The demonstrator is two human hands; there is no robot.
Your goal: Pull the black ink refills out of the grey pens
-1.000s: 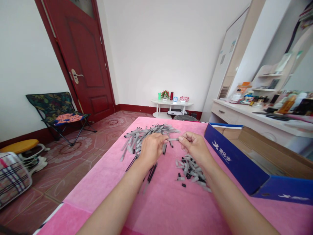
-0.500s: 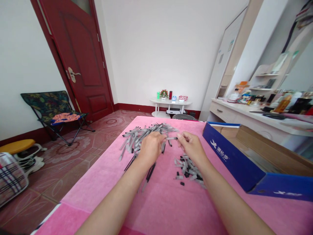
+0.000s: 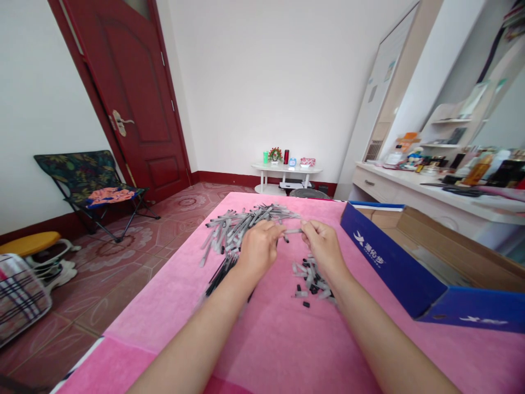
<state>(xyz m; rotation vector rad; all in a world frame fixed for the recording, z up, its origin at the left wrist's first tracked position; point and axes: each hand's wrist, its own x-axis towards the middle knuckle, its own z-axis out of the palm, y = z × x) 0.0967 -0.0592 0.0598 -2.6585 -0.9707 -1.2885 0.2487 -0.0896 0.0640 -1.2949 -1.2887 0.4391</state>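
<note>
Fingers (image 3: 310,225) of the right hand (image 3: 325,246) pinch one end of a thin pale stick (image 3: 293,231), and the left hand (image 3: 259,245) has its fingers closed on the other end. The stick lies flat in the air, right between the two sets of fingers. Half a second ago it looked dark by the right fingers, and now it looks pale there. The left arm has slid over a bit, so more black sticks (image 3: 221,273) show just behind the left fingers, beside the wrist. A big gray heap of sticks (image 3: 229,227) sits left of those fingers and past them. Little caps (image 3: 311,279) lie below the right fingers, and a blue box (image 3: 389,268) stands off to their right.
</note>
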